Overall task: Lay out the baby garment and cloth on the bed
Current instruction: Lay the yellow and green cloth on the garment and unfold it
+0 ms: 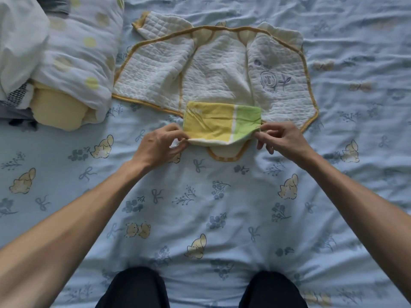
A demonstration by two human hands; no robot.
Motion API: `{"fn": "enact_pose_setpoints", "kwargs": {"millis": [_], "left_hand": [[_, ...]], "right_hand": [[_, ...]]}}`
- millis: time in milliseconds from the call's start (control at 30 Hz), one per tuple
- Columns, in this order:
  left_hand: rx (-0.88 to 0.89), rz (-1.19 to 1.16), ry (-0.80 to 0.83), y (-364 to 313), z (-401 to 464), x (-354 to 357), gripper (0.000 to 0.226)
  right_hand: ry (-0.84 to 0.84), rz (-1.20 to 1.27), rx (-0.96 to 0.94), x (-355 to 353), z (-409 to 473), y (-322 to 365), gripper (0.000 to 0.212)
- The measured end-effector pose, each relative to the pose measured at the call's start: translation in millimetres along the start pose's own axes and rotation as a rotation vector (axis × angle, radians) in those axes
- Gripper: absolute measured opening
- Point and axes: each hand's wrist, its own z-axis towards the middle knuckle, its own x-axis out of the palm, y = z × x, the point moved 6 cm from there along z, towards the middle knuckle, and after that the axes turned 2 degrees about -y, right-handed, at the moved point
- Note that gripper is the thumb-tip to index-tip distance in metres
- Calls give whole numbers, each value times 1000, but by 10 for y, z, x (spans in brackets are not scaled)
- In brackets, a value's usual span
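A white quilted baby garment (213, 70) with yellow trim lies spread open on the blue printed bed sheet (200, 207), its bottom tab poking out toward me. A small folded cloth (213, 121), yellow with a green end, lies across the garment's lower middle. My left hand (160, 145) pinches the cloth's near left corner. My right hand (280, 138) pinches its near right corner. Both hands hold the near edge slightly raised off the garment.
A bundle of bedding (73, 63), white with yellow dots, and a pale yellow pillow lie at the upper left beside the garment. My knees in dark trousers (133, 287) rest on the sheet at the bottom of the view.
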Motion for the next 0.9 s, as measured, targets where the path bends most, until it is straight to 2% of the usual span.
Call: {"fn": "enact_pose_setpoints", "kwargs": {"millis": [67, 167, 267, 400, 467, 533, 633, 733, 800, 900], "left_hand": [[-100, -140, -41, 74, -25, -19, 12], [-179, -299, 17, 115, -57, -2, 18], [-346, -431, 118, 213, -29, 89, 30], [-561, -644, 100, 311, 169, 160, 45], [-599, -735, 69, 295, 317, 163, 49], [-604, -758, 110, 245, 448, 180, 53], [-671, -767, 189, 189, 583, 204, 59], [-720, -823, 242, 110, 623, 175, 41], [-682, -842, 234, 54, 615, 112, 19], [-606, -829, 168, -27, 530, -79, 8]], "right_hand": [[47, 54, 61, 12, -46, -114, 15], [55, 39, 164, 28, -130, -329, 21], [-86, -57, 180, -16, -127, -459, 19], [-220, 29, 150, -54, 18, -360, 42], [-260, 70, 159, -46, 121, -311, 50], [-318, 39, 194, -58, 222, -296, 57], [-211, -11, 285, 4, 365, -288, 55], [-212, -146, 291, -16, 446, -185, 38], [-281, -212, 274, -63, 426, -71, 29], [-314, -184, 212, -98, 262, 115, 20]]}}
